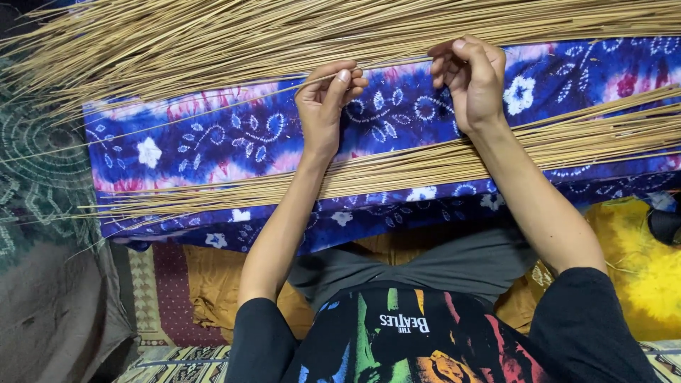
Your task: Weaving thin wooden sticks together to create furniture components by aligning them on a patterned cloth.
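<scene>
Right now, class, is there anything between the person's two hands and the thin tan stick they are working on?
Nothing visible. The left hand and right hand both already pinch the thin tan stick, stretched between them above the blue and pink patterned cloth. The loose pile of tan sticks lies just beyond.

Black short-sleeved shirt [425,347] with a multicoloured print, grey trousers [425,262]

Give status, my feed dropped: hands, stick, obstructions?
Left hand and right hand pinch one thin stick. Stick bundles lie on the blue patterned cloth. Nothing obstructing.
</scene>
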